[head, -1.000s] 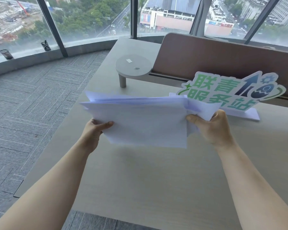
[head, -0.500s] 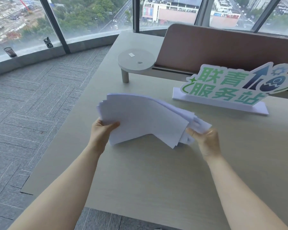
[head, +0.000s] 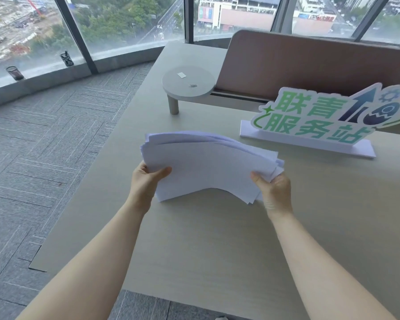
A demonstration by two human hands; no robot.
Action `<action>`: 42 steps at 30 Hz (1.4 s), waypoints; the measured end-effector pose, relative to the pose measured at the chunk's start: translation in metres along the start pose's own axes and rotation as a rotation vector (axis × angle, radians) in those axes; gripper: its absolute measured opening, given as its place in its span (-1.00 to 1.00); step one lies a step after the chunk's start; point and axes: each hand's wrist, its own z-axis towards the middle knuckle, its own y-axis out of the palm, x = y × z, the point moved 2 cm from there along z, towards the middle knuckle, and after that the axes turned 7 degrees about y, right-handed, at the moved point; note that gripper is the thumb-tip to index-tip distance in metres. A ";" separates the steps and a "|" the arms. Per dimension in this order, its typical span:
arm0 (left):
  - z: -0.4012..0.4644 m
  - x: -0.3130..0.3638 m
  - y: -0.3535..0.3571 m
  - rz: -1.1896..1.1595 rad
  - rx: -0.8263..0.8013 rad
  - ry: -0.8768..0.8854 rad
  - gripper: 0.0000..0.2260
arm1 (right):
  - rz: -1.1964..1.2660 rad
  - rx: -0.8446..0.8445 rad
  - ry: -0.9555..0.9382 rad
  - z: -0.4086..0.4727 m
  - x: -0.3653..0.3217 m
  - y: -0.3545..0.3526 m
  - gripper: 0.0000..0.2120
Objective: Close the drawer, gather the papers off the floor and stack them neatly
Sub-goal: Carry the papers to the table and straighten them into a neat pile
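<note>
A stack of white papers (head: 208, 165) arches upward in the middle, held just above the pale wooden desk (head: 217, 250). My left hand (head: 146, 181) grips the stack's left edge with the thumb on top. My right hand (head: 273, 188) grips the right edge, where the sheets fan out unevenly. The lower corners of the stack sit close to the desk surface; I cannot tell whether they touch it. No drawer is in view.
A green and blue sign with Chinese characters (head: 321, 116) stands on a white base behind the papers. A small round grey shelf (head: 187, 85) on a post and a brown divider panel (head: 310, 63) lie further back. Grey carpet (head: 44, 146) spreads on the left below windows.
The papers have come down from a raised, flat spread to a bowed stack low over the desk. Both hands moved down and closer together.
</note>
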 end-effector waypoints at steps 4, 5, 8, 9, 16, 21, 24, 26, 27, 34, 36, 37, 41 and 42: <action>0.003 0.027 0.004 -0.109 0.063 0.117 -0.74 | -0.083 0.124 -0.205 0.002 -0.016 0.001 -0.57; 0.005 0.034 0.006 -0.134 0.096 0.136 -0.72 | -0.125 0.143 -0.269 0.003 -0.019 0.002 -0.46; 0.011 0.051 0.017 -0.087 0.169 0.170 -0.62 | -0.269 0.140 -0.459 0.002 -0.025 0.008 -0.27; 0.010 0.056 0.021 -0.058 0.189 0.177 -0.59 | -0.348 0.154 -0.522 0.002 -0.025 0.009 -0.27; 0.012 0.067 0.039 0.065 0.313 0.183 -0.76 | -0.544 0.214 -0.723 0.000 -0.021 0.007 -0.65; 0.012 0.066 0.036 0.130 0.398 0.157 -0.72 | -0.536 0.202 -0.698 -0.001 -0.019 0.000 -0.61; 0.006 0.067 0.033 0.045 0.390 0.196 -0.87 | -0.520 0.185 -0.682 -0.003 -0.018 -0.002 -0.61; 0.003 0.067 0.033 0.049 0.359 0.217 -0.85 | -0.480 0.181 -0.643 -0.004 -0.018 -0.003 -0.59; 0.002 0.065 0.033 0.042 0.352 0.215 -0.87 | -0.453 0.183 -0.601 -0.005 -0.018 -0.004 -0.56; 0.005 0.051 0.021 -0.011 0.307 0.227 -0.78 | -0.149 0.080 -0.234 -0.001 -0.012 -0.004 -0.43; 0.003 0.046 0.016 -0.019 0.227 0.239 -0.54 | -0.128 0.025 -0.161 0.005 -0.006 -0.005 -0.50; 0.002 0.043 0.014 0.001 0.174 0.247 -0.45 | -0.111 0.004 -0.123 0.008 -0.001 -0.006 -0.56; -0.005 0.023 0.002 0.105 -0.007 0.172 -0.34 | -0.016 -0.033 -0.009 0.012 0.010 -0.005 -0.80; -0.007 0.017 0.000 0.134 -0.013 0.146 -0.39 | -0.009 -0.022 0.009 0.011 0.011 -0.003 -0.83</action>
